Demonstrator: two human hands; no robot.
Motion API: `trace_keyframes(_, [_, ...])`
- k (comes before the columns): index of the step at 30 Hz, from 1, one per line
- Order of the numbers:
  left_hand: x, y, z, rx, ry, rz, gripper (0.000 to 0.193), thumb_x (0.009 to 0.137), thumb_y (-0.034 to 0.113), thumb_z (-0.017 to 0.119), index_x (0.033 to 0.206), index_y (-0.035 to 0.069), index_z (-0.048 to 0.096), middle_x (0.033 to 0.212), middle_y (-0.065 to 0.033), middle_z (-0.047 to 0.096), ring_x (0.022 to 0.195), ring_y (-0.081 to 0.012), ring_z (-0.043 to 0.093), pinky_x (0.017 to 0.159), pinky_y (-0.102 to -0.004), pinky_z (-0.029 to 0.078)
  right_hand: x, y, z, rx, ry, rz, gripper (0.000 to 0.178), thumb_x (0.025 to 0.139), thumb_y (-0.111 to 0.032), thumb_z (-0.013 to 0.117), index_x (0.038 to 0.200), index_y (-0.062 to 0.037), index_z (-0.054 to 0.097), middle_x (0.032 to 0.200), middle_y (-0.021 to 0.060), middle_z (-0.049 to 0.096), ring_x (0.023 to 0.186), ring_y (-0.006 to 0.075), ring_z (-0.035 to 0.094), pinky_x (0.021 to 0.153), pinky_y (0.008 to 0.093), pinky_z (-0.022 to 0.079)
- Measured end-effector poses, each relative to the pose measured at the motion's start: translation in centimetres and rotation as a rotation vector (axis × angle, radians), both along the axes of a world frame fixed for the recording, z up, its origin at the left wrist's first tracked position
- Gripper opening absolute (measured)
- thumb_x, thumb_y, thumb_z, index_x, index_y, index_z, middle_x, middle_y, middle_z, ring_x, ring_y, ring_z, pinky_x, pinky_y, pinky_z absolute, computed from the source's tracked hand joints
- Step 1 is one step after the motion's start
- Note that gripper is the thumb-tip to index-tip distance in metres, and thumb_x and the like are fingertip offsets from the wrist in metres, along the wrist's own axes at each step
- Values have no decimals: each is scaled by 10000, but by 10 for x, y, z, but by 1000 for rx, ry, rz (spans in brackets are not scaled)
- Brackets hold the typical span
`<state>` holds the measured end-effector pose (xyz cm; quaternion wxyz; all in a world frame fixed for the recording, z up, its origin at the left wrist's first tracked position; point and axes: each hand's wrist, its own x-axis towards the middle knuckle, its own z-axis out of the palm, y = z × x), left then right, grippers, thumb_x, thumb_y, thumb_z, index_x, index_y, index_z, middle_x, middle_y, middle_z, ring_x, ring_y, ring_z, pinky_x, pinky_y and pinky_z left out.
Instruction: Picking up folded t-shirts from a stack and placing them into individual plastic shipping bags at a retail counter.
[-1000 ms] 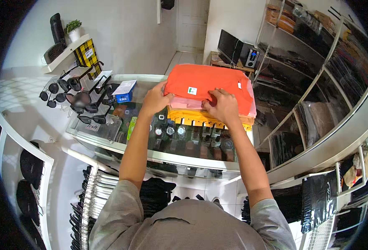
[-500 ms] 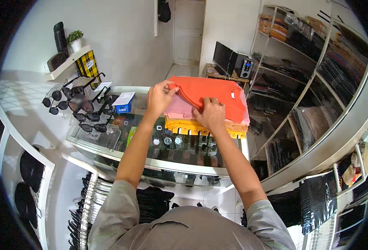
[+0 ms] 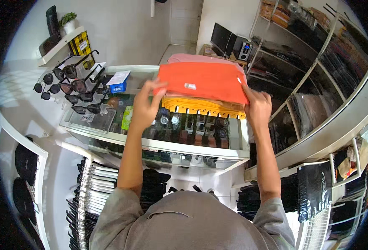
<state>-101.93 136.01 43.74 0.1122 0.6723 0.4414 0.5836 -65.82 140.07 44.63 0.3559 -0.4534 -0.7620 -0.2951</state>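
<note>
A folded orange shirt (image 3: 202, 77) with a small white label lies on top of a stack of folded clothes on the glass display counter. Beneath it show pink cloth (image 3: 207, 58) at the far side and yellow folded cloth (image 3: 204, 107) at the near side. My left hand (image 3: 145, 104), slightly blurred, is at the orange shirt's left end with thumb and fingers apart. At its right end, my right hand (image 3: 257, 105) pinches the edge, the thumb on top; its other fingers are curled and partly hidden.
Watches (image 3: 164, 118) sit under the counter's glass (image 3: 150, 139). Left of the stack are a blue box (image 3: 118, 86), a green packet (image 3: 127, 118) and a sunglasses rack (image 3: 73, 87). Shelves of packed clothes (image 3: 292, 79) stand at right; hangers (image 3: 100, 183) hang below left.
The orange shirt's near edge has been turned and straightened, bringing the label to the near side. My left hand moved down and left; my right hand moved to the shirt's right end.
</note>
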Motion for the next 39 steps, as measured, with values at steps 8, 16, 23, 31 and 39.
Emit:
trace_keyframes(8, [-29, -148, -70, -567, 58, -49, 158, 945, 99, 708, 973, -17, 605, 842, -97, 681, 801, -157, 608, 795, -316, 483, 17, -143, -45, -839, 106, 234, 478, 670, 29, 740, 1135, -77, 770, 952, 154, 743, 810, 323, 701, 750, 371, 555])
trace_keyframes(16, [-18, -106, -63, -411, -149, 158, 163, 954, 124, 705, 1048, 4, 647, 823, -118, 677, 759, -215, 644, 746, -298, 505, 14, -88, -43, -1053, 1038, 381, 349, 854, -30, 803, 1190, -29, 709, 891, 40, 751, 816, 123, 692, 718, 358, 579])
trace_keyframes(23, [5, -91, -95, -180, 149, 498, 312, 910, 211, 755, 1162, 39, 687, 1134, -178, 682, 1023, -361, 660, 872, -417, 526, -15, -54, -98, -761, 588, -180, 743, 808, -525, 818, 1273, 32, 662, 1014, 243, 685, 978, 389, 681, 893, 442, 542])
trace_keyframes(31, [11, -102, -121, -243, 239, 520, 311, 922, 236, 727, 1201, 97, 721, 1253, -173, 624, 1179, -367, 567, 1030, -458, 430, -16, -48, -81, -1044, 596, -213, 783, 731, -546, 871, 1207, 48, 684, 970, 236, 747, 890, 337, 745, 817, 401, 573])
trace_keyframes(39, [20, -124, -125, -77, 19, 555, 340, 952, 121, 673, 1242, -39, 597, 1303, -235, 560, 1179, -334, 559, 988, -412, 438, -30, -82, -93, -964, 1047, 104, 393, 914, -228, 779, 1160, 46, 642, 1017, 143, 746, 901, 147, 680, 812, 319, 541])
